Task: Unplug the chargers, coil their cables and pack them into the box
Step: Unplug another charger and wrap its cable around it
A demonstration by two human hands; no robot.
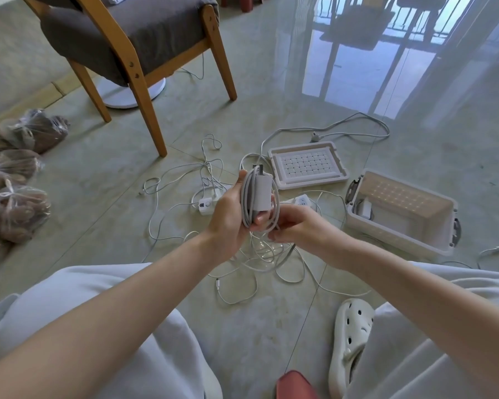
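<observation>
Closest to us, our knees in pale grey trousers (113,326) frame a white perforated rubber clog (353,341) lying on the glossy green-grey tiled floor (242,326). Above the knees our left hand (228,214) wraps its curled fingers round a white square charger brick (261,194). The brick's prongs point up, and its grey-white cable (247,197) is wound lengthwise about it in loops. Our right hand (297,226) pinches the lower end of that coil, fingers bent tight on the cord. Under both hands a loose tangle of thin white cables (260,260) sprawls across the floor, running past a white power strip (206,204) just beyond the left hand. To the right stands the open white plastic storage box (401,214), with one white charger (366,208) at its left end. Its white grid-patterned lid (308,165) lies flat just behind it. On the left, clear plastic bags of brown lumps (18,203) line the edge. Farthest off stands a wooden-framed chair with grey cushions (133,38).
</observation>
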